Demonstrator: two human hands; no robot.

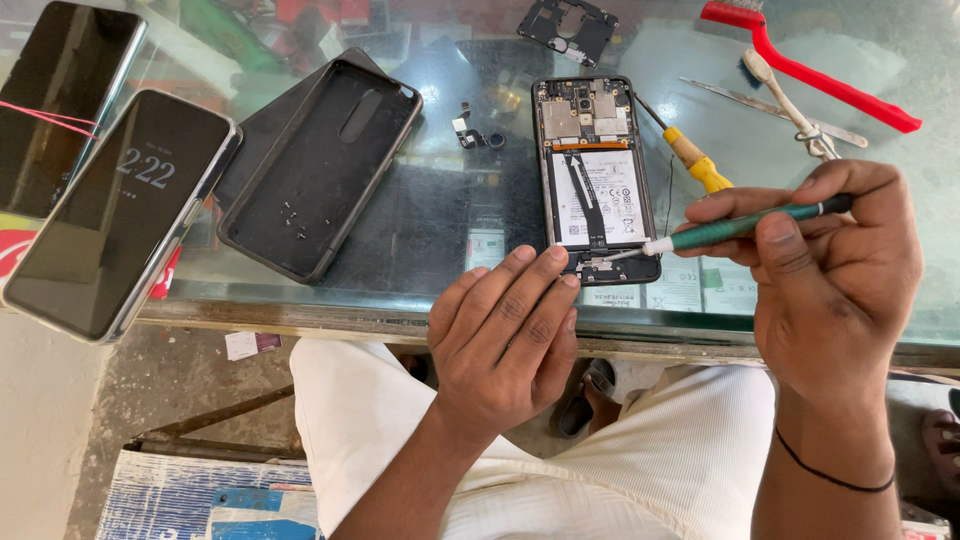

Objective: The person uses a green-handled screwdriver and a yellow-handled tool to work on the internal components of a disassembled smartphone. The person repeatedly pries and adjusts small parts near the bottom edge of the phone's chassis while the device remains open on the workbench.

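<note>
Lying far left are two phones [118, 210] and a case [320, 165] holding loose screws. Midway, the left hand [505, 335], fingers flat and gripping nothing, steadies the opened phone [597, 180]. The right hand [835, 275] pinches a green screwdriver [745, 227], tip at the bottom board: unscrewing, which needs a steady tip.

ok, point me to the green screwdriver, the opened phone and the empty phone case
green screwdriver [745, 226], head view, middle of the green handle between the fingers.
opened phone [598, 195], head view, on the white battery label.
empty phone case [320, 170], head view, on the dark inner floor of the case.
</note>
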